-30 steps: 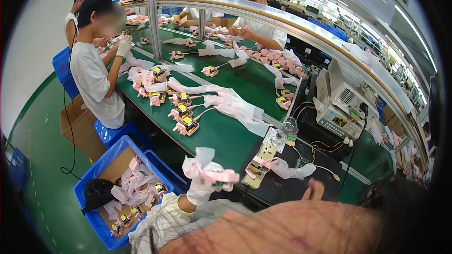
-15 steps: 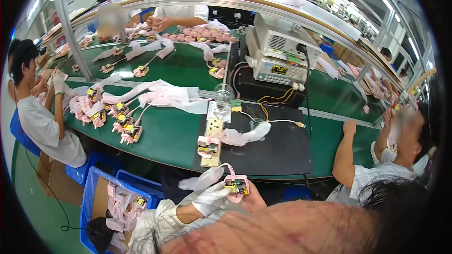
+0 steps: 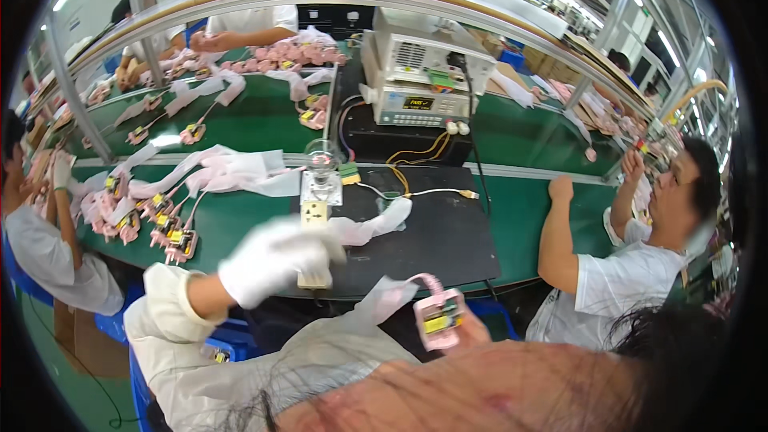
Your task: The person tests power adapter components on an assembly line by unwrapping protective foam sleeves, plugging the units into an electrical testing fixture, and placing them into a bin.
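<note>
My right hand (image 3: 474, 330) holds an opened pink charger (image 3: 438, 322); its circuit board with a yellow part faces up. A pink cord leads from it to a white wrap (image 3: 384, 298). My left hand (image 3: 276, 262), in a white glove, is over the cream power strip (image 3: 315, 210) on the black mat (image 3: 448, 232). Motion smears its fingers, and it covers the middle of the strip. From beside those fingers, a second white-wrapped cord (image 3: 372, 226) runs right across the mat.
Several opened pink chargers (image 3: 164, 224) with white-wrapped cords lie on the green bench at left. Stacked test instruments (image 3: 424, 72) stand behind the mat. A blue bin (image 3: 236, 336) is below my left arm. Co-workers sit left, right and across.
My left hand has let go of the charger in my right hand and moved up and left over the strip. The right hand has shifted right, turning that charger. The view has swung right.
</note>
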The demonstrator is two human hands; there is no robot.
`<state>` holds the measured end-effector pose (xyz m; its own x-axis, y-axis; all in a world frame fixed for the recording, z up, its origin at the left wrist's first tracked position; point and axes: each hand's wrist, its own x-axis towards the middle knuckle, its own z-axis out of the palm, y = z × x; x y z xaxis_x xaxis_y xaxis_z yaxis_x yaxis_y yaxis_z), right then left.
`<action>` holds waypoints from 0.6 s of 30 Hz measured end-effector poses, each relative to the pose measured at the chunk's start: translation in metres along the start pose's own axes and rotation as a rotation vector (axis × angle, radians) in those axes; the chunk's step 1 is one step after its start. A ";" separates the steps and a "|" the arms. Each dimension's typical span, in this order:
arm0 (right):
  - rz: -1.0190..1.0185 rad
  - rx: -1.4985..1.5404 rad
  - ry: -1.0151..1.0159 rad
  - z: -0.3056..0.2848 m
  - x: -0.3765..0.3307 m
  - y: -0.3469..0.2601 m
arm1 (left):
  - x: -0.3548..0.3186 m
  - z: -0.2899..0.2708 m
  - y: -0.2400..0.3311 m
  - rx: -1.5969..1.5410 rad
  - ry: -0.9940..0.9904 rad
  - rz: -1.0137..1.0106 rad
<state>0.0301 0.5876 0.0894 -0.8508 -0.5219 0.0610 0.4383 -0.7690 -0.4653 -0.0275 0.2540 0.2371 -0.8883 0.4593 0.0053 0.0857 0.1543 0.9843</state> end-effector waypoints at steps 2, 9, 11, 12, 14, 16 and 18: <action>0.032 0.111 0.110 0.011 -0.006 -0.044 | 0.034 -0.043 -0.023 -0.062 0.327 0.168; -0.586 -0.113 0.122 0.032 0.009 -0.165 | 0.195 -0.163 -0.141 0.831 0.581 -0.199; -0.683 -0.165 0.105 0.046 0.028 -0.186 | 0.240 -0.163 -0.148 0.903 0.604 -0.190; -0.684 -0.177 0.071 0.043 0.043 -0.193 | 0.245 -0.164 -0.154 0.966 0.688 -0.265; -0.763 -0.228 0.096 0.028 0.061 -0.211 | 0.260 -0.181 -0.168 0.826 0.726 -0.370; -0.686 -0.264 0.031 0.011 0.079 -0.222 | 0.283 -0.229 -0.230 0.326 0.713 -0.127; -0.648 -0.295 0.093 -0.025 0.084 -0.231 | 0.308 -0.229 -0.223 0.452 0.594 -0.168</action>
<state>-0.1501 0.7304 0.1804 -0.9405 0.0493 0.3362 -0.2483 -0.7750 -0.5811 -0.4239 0.1608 0.0601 -0.9882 -0.1300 0.0812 -0.0097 0.5819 0.8132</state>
